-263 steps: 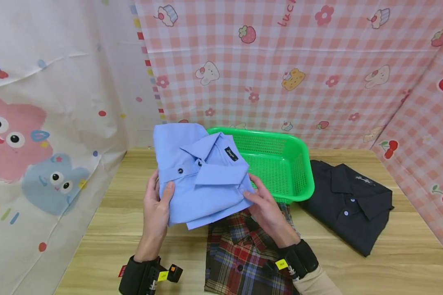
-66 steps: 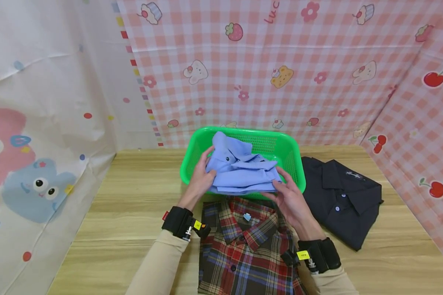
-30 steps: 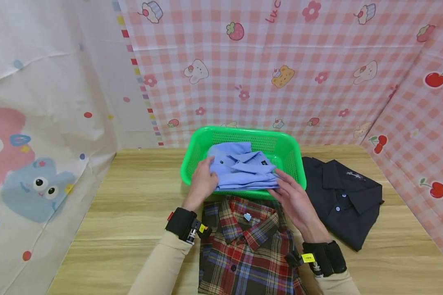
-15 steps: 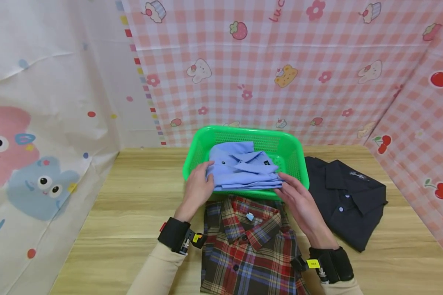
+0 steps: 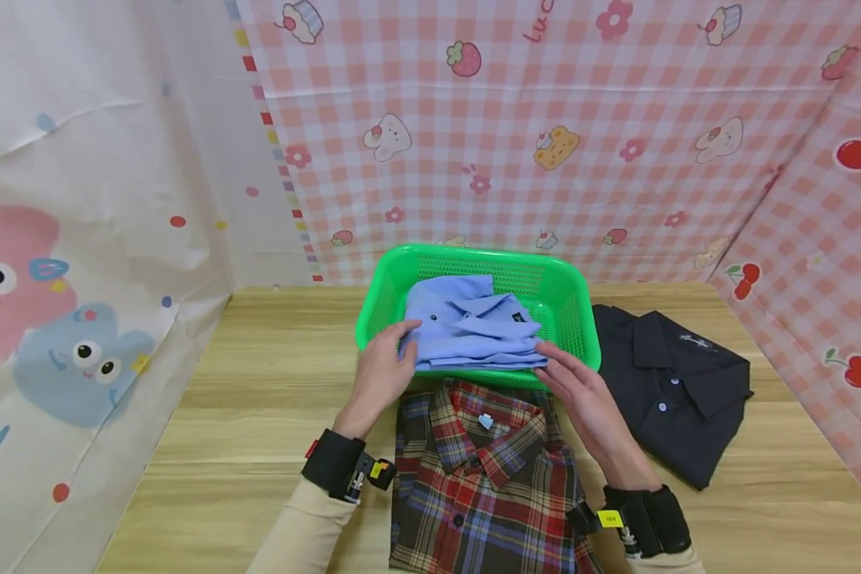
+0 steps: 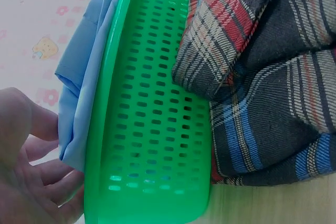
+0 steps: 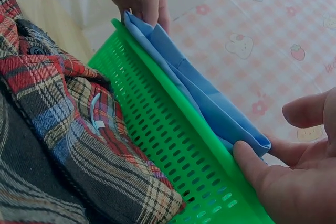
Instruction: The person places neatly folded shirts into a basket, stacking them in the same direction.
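Note:
A folded light-blue shirt [image 5: 466,327] lies inside a green perforated basket [image 5: 590,319], collar facing up. My left hand [image 5: 382,371] is at the shirt's left edge, its fingers loosely bent and touching the cloth. At the opposite edge, my right hand [image 5: 584,399] touches the shirt's front right corner with fairly straight fingers. In the right wrist view the right thumb [image 7: 249,161] rests against the blue fold by the basket rim. The left wrist view has the left hand [image 6: 31,166] beside the shirt's end, with some fingertips hidden behind cloth and basket.
A folded plaid shirt [image 5: 488,502] lies on the wooden table [image 5: 258,383] directly in front of the basket. To the basket's right is a folded black shirt [image 5: 678,391]. A pink checked cloth [image 5: 516,159] hangs behind the basket.
The blue shirt, earlier held up in both hands, has come down into the basket and flattened. Over the last second the shirt barely moves while both hands loosen at its edges.

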Tool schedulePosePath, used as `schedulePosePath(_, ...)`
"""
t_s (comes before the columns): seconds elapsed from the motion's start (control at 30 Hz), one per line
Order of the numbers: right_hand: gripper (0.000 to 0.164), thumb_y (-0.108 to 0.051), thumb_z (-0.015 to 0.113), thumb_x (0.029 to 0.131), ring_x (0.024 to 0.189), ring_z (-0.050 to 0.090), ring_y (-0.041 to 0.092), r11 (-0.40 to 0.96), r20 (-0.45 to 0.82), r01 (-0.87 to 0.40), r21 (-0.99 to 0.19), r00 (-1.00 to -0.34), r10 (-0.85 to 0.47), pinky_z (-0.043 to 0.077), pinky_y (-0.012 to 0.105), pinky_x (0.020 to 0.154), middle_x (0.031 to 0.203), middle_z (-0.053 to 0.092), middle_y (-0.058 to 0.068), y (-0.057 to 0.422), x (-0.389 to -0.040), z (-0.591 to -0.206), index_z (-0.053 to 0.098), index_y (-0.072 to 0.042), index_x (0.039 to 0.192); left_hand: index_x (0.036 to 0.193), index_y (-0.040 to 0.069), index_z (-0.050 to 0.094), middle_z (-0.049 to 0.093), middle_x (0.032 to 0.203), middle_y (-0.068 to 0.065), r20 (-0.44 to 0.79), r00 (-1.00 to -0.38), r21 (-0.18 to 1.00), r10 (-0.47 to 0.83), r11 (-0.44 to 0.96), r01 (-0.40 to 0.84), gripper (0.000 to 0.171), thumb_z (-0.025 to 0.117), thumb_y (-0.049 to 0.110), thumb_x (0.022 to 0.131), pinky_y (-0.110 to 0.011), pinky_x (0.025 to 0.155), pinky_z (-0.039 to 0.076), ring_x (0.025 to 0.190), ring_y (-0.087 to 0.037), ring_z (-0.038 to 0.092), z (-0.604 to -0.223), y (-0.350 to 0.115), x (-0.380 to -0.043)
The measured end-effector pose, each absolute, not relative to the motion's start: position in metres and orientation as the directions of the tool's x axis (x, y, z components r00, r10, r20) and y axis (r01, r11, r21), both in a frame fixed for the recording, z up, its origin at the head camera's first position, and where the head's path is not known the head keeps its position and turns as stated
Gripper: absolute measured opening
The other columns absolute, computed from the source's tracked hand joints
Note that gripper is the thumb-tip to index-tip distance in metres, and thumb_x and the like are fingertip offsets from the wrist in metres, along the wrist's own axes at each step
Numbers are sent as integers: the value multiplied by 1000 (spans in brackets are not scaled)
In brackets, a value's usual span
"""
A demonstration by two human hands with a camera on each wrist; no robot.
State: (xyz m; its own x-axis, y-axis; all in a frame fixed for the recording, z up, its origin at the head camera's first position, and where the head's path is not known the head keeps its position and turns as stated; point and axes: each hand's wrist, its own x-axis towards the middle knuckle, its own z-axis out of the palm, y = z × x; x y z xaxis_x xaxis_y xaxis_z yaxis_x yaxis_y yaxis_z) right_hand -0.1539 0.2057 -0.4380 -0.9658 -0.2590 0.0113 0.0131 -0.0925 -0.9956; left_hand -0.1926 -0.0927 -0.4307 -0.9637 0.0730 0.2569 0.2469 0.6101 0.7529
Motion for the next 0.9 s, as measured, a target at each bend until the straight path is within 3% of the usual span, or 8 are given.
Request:
schedulePosePath(0.13,60,-26,42,113,152,32,17,-78,8,14,-997,-961,-277,36,21,117,171,13,20,206,-154,-438,24,8,159,139,3,63,63,140,-19,226,-971,745,83,627,227,37,55,6,103,-52,106,49,131,-37,58,-432,-92,-194)
schedulePosePath(0.27,60,-25,42,113,158,13,36,-65,7,14,-998,-954,-300,35,21,118,171,12,20,206,-154,-438,23,8,159,138,2,64,63,139,-20,212,-972,725,97,652,223,36,54,4,103,-51,106,49,130,-38,58,-434,-93,-196)
schedulePosePath(0.47,62,-29,43,113,157,15,38,-15,-10,16,-1000,-940,-341,32,24,120,172,10,19,206,-154,-437,22,6,161,134,0,66,66,135,-21,216,-970,695,112,680,233,35,51,-1,102,-42,82,49,109,-34,64,-435,-94,-202)
schedulePosePath(0.57,63,-31,43,113,156,16,38,1,-17,18,-1000,-935,-354,30,25,122,172,9,18,205,-154,-436,22,4,161,133,0,66,66,133,-21,204,-973,684,110,695,222,35,49,-2,102,-40,80,49,106,-33,64,-434,-94,-203)
schedulePosePath(0.8,62,-30,42,113,156,17,39,12,-23,20,-1000,-934,-356,31,24,121,173,8,18,204,-154,-437,23,3,161,135,1,65,66,134,-20,170,-981,665,91,724,182,35,49,-1,104,-48,100,53,126,-36,61,-435,-93,-207)
schedulePosePath(0.9,62,-31,43,113,156,17,38,14,-23,19,-1000,-933,-358,31,22,120,173,8,17,204,-154,-438,23,3,162,135,2,65,66,134,-20,165,-982,668,89,723,178,35,49,-1,104,-49,101,52,126,-36,61,-435,-93,-207)
